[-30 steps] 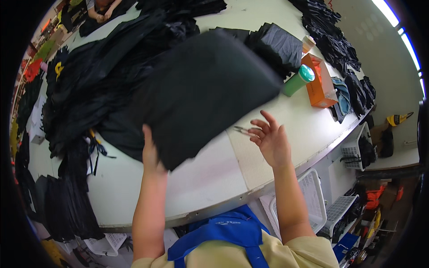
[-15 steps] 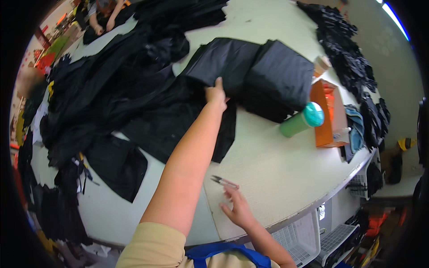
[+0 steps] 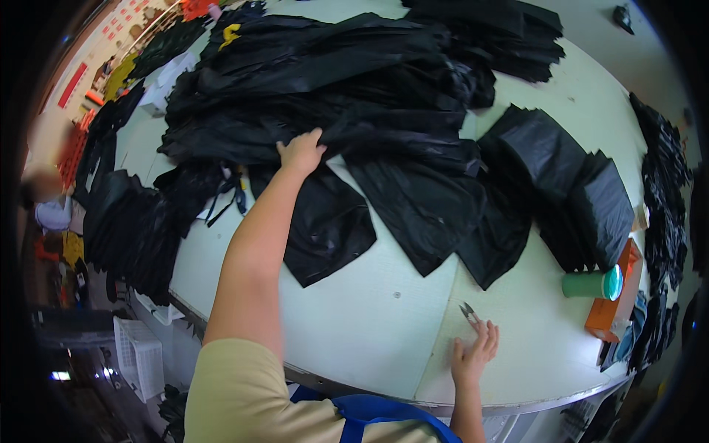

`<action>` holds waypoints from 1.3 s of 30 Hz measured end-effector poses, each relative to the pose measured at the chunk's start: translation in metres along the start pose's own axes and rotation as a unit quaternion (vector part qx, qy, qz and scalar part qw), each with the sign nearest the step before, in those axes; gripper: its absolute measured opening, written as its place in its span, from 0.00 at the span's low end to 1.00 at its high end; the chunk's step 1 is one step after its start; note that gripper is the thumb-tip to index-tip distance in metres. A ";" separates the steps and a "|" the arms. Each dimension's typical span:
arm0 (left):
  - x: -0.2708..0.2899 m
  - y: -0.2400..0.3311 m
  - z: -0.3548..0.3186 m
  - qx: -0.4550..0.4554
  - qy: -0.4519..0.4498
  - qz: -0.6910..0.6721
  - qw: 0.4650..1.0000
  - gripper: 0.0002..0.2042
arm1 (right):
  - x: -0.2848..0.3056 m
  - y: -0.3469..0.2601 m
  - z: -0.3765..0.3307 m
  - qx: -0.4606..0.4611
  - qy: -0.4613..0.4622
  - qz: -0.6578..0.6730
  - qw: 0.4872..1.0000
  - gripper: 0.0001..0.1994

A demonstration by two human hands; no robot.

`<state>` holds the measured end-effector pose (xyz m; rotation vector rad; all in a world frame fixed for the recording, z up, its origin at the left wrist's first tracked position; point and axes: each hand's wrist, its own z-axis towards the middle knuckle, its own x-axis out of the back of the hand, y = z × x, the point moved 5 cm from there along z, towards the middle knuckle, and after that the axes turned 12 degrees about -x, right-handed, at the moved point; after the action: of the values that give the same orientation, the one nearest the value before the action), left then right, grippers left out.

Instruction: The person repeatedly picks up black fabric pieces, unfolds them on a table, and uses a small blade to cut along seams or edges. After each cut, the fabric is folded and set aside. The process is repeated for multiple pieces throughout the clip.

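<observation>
My left hand (image 3: pixel 303 153) reaches out over a heap of black garments (image 3: pixel 325 107) and rests on its near edge. Its visible fingers are spread, and some tips are lost against the dark cloth. Flat black panels (image 3: pixel 329 229) hang out of the heap toward me onto the pale table (image 3: pixel 354 325). Down at the right, close to the tabletop, my right hand (image 3: pixel 475 356) has its fingers curled around the handle end of small thread snips (image 3: pixel 468 313). The pointed blades face away from me.
Folded black fabric (image 3: pixel 546 162) lies to the right. Beyond its near side are a green bottle (image 3: pixel 587 285) and an orange box (image 3: pixel 609 314). Black garments (image 3: pixel 129 229) drape over the left edge. A white basket (image 3: pixel 144 358) stands below, and a person (image 3: pixel 55 210) is far left.
The view has swung left. My left hand has moved from the folded fabric to the garment heap at left. My right hand stays low near the table with the snips.
</observation>
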<state>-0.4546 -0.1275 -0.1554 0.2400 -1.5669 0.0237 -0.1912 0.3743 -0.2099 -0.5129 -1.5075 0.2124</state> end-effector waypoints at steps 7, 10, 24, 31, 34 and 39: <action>0.137 0.021 -0.220 -0.244 0.242 -0.268 0.900 0.17 | -0.009 -0.074 0.040 -0.136 -0.199 0.531 0.812 0.25; 0.098 0.050 -0.330 -0.243 0.075 -0.410 0.876 0.18 | -0.048 -0.175 0.051 -0.198 -0.327 0.687 0.619 0.28; -0.053 -0.254 -0.348 0.404 0.297 -0.475 0.723 0.49 | -0.055 -0.215 -0.036 0.153 -0.024 0.101 0.983 0.23; -0.012 -0.203 -0.310 0.199 0.135 -0.893 0.380 0.16 | -0.004 -0.113 -0.020 -0.021 0.169 -0.066 0.983 0.41; 0.063 -0.147 -0.364 0.014 0.114 -0.929 0.353 0.29 | 0.012 -0.091 0.030 -0.055 0.104 -0.209 0.971 0.28; 0.076 -0.225 -0.441 0.058 0.398 -0.747 0.530 0.32 | 0.127 -0.073 0.024 -0.006 0.253 -0.032 0.967 0.14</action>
<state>0.0186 -0.2845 -0.1049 1.4054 -0.0291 -0.9861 -0.2193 0.3713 -0.0637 -0.4835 -1.0241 0.0162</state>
